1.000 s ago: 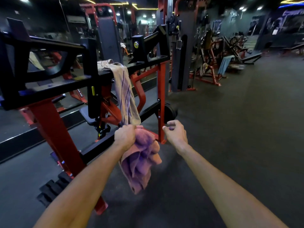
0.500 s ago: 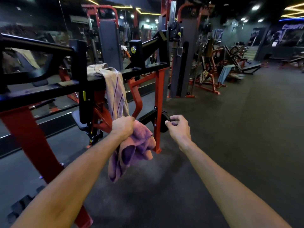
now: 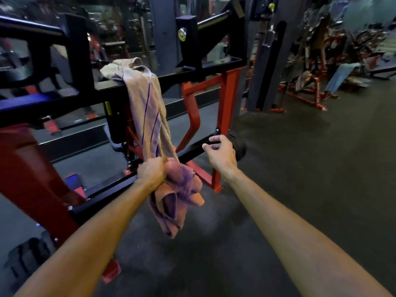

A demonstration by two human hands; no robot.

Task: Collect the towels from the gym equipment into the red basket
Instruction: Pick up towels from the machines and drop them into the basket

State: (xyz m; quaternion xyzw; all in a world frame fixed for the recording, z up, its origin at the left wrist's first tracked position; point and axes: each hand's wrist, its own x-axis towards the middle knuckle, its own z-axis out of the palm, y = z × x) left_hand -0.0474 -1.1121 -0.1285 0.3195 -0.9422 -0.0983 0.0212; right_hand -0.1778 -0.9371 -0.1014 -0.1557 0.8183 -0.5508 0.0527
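Your left hand grips two towels at once.
The pink towel hangs bunched below your fist; the striped towel's lower end is in it, the rest draped over the bar. Your right hand is loosely curled, empty.

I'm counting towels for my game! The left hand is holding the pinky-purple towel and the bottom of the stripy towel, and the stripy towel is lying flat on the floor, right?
Not quite. The head view shows the stripy towel draped over the machine's black bar, hanging down, not on the floor. The rest is right: the left hand grips its bottom end together with the pinky-purple towel.
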